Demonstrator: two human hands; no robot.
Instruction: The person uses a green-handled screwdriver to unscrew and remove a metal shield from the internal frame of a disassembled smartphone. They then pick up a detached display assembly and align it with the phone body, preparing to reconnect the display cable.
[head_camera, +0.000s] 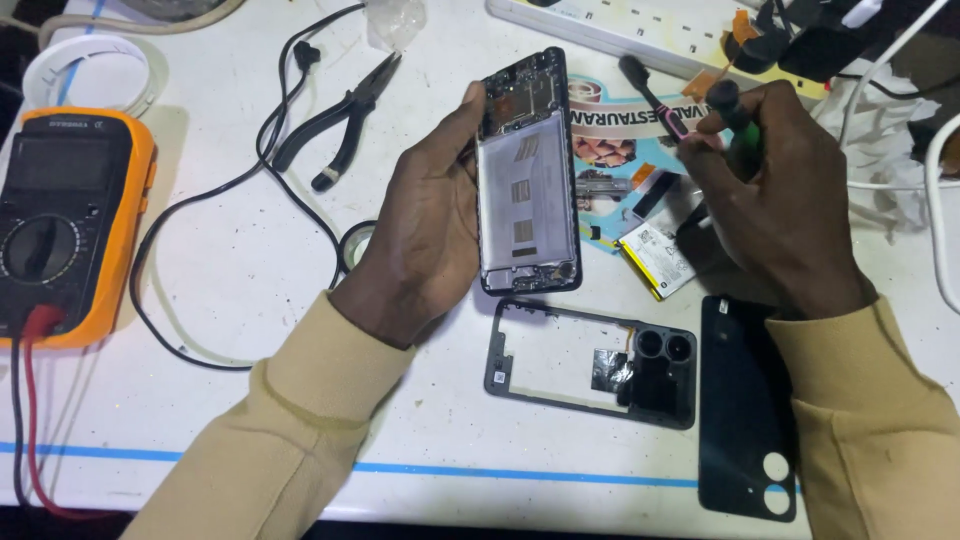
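Observation:
My left hand (425, 225) grips an opened phone (528, 175) upright above the table, its back off and the circuit board and silver plate showing. To its right, my right hand (775, 195) is closed around a green-handled tool (738, 125) and hovers over a pale battery (655, 258). Below the phone lies its grey middle frame (590, 362) with a black camera block. Beside that frame rests the dark back cover (745, 410) with two round holes.
An orange multimeter (65, 225) with red and black leads sits at far left. Black pliers (340, 120), a tape roll (353, 245), a dark brush (650, 98), a printed card (610, 150) and a white power strip (620, 30) lie on the white table (240, 300).

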